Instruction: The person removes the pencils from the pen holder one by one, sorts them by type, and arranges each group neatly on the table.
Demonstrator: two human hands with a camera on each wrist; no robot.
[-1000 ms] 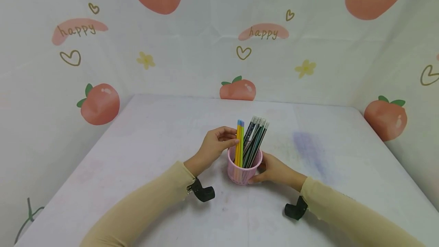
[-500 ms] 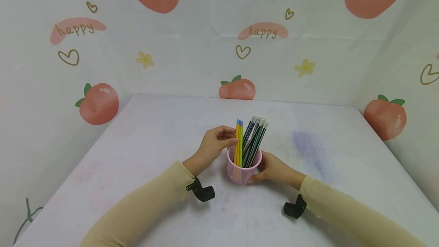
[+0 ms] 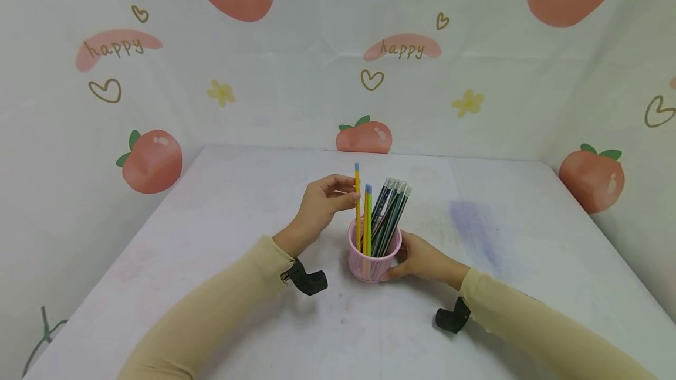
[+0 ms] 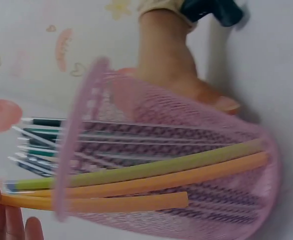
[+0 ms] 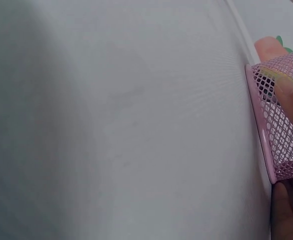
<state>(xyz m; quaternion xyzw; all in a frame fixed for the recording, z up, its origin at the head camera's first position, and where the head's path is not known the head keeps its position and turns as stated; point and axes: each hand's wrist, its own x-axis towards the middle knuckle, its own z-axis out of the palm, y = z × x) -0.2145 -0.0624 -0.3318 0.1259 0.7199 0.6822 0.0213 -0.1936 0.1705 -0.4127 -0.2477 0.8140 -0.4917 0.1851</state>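
A pink mesh pencil cup (image 3: 362,273) stands upright on the white tabletop. My right hand (image 3: 426,260) grips the cup's lower right side; in the right wrist view its thumb (image 5: 292,102) lies on the mesh. Between thumb and fingertips, my left hand (image 3: 318,207) pinches an orange-yellow pencil (image 3: 357,209) with a blue end. In the left wrist view, that pencil's lower end hangs inside the cup, above the bottom. A second orange pencil (image 4: 214,172) and a yellow-green pencil (image 4: 161,167) beside it reach the cup's bottom. Several dark pencils (image 3: 392,216) with pale ends lean to the right.
The white tabletop (image 3: 274,192) extends around the cup, with a faint purple smudge (image 3: 475,233) on the right. A printed cloth backdrop (image 3: 296,63) rises behind and at both sides. Black wrist cameras (image 3: 310,282) hang below the sleeves.
My left hand has moved up and slightly left, raising one orange-yellow pencil above the others. My right hand stays at the cup, which remains in place.
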